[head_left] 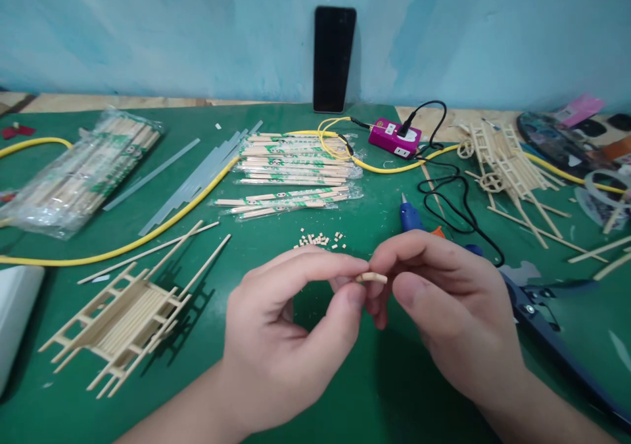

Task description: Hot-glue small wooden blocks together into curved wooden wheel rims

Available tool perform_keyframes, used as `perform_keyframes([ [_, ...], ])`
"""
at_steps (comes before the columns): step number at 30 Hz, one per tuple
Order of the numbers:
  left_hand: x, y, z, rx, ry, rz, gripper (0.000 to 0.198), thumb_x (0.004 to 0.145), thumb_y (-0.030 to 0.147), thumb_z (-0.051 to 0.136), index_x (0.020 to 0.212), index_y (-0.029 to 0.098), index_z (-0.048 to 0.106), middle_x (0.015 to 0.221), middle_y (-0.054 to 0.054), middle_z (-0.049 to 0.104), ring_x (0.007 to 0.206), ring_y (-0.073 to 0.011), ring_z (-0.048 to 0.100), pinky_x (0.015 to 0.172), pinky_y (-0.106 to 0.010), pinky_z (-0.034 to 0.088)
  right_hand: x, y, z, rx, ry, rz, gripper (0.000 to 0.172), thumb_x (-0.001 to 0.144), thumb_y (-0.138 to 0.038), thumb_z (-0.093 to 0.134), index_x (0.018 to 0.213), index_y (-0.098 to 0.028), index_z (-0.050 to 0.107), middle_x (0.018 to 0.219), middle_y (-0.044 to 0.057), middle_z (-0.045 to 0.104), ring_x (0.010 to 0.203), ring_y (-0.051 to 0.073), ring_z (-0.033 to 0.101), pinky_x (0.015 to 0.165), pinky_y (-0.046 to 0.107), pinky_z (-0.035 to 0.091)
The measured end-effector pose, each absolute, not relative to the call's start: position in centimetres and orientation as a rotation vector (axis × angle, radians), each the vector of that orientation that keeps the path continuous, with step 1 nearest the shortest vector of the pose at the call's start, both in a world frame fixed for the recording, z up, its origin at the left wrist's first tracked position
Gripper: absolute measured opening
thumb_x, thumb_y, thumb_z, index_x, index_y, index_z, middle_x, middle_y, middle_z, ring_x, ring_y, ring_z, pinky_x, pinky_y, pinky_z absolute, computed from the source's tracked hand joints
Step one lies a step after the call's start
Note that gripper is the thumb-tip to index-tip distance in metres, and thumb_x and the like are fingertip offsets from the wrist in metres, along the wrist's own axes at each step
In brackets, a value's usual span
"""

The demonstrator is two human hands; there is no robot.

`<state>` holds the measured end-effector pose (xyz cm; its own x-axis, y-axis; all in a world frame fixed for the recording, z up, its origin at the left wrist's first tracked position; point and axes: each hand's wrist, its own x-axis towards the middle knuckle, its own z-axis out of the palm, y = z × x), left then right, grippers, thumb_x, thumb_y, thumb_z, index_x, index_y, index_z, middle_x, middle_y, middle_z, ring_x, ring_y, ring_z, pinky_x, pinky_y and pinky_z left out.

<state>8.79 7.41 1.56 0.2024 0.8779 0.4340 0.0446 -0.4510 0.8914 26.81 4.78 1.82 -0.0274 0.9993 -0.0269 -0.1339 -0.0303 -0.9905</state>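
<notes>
My left hand [296,332] is closed, with thumb and index finger pinching a small bent piece of wood [377,278]. Close against the piece's other side is my right hand [448,306], its fingers curled and its thumb apart from them. Beyond the hands lies a scatter of tiny cut wooden bits [318,239]. A cart-like frame of wooden sticks [131,319] stands to the left. The blue glue gun [410,215] lies just past my right hand, partly hidden by it.
Wrapped chopsticks [296,158], a bagged chopstick bundle [89,168] and clear glue sticks [192,184] lie behind. A yellow cable [187,211] crosses the table to a purple power strip [394,136]. Dark-handled cutters [552,339] and a wheeled stick model [507,161] are right. A phone [335,60] leans on the wall.
</notes>
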Motion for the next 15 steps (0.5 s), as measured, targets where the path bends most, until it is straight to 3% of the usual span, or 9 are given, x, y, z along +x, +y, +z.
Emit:
perform_keyframes([
  [6,8.7,7.5,1.5,1.746,0.864,1.396,0.027,0.088,-0.002,0.076,0.102,0.019,0.085,0.08,-0.003,0.085,0.07,-0.0152,0.079,0.065,-0.025,0.066,26.1,4.7,1.6,-1.137,-1.315,0.977,0.03,0.09,-0.001,0.075,0.102,-0.029,0.079,0.086,-0.006,0.08,0.069,0.01,0.074,0.065,0.016,0.063],
  [15,8.6,7.1,1.1,1.727,0.84,1.381,0.028,0.087,0.0,0.079,0.105,0.02,0.086,0.08,-0.003,0.083,0.068,-0.0164,0.078,0.065,-0.028,0.064,26.1,5.0,2.7,-1.193,-1.445,0.831,0.022,0.085,-0.003,0.071,0.087,-0.024,0.073,0.075,-0.007,0.078,0.06,0.009,0.075,0.057,0.016,0.061],
])
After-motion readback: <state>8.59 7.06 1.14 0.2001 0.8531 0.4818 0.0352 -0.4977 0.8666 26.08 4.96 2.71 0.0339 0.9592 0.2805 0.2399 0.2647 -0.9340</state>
